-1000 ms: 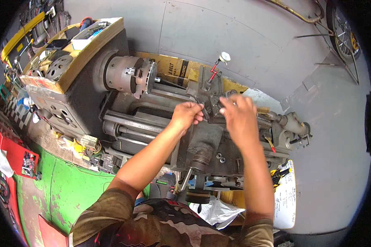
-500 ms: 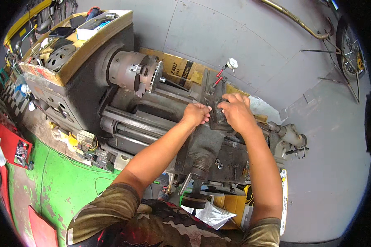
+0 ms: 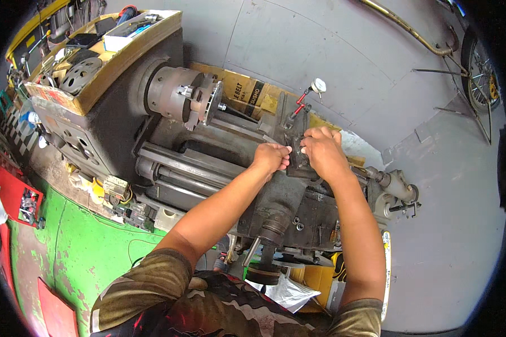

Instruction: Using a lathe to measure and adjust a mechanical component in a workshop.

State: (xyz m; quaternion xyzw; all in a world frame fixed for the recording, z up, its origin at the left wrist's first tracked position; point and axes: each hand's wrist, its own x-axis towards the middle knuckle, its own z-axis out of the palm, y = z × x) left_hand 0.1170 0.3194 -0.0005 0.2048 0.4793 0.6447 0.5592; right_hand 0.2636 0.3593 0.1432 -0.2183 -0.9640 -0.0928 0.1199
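Both my hands are at the dark tool post (image 3: 296, 153) on the lathe's cross slide. My left hand (image 3: 271, 156) is closed in a pinch at the post's left side, and what its fingertips hold is too small to name. On the other side, my right hand (image 3: 324, 150) curls its fingers down onto the top of the post. Whatever lies under those fingers is hidden. Just beyond stands a round white dial gauge (image 3: 318, 85) on a red jointed arm (image 3: 299, 106). Leftward along the bed, the chuck (image 3: 171, 92) carries a thin slotted disc (image 3: 213, 103).
A tray of tools and parts (image 3: 76, 104) sits on the headstock (image 3: 135, 84). The tailstock (image 3: 396, 185) is at the right. Below my hands a crank handle (image 3: 252, 251) sticks out toward me. A grey wall (image 3: 343, 45) rises behind the lathe, with cardboard (image 3: 230, 84) along its foot.
My left hand has shifted slightly right, nearer the tool post. My right hand stays on the post with a small change in its fingers. The view has moved a little.
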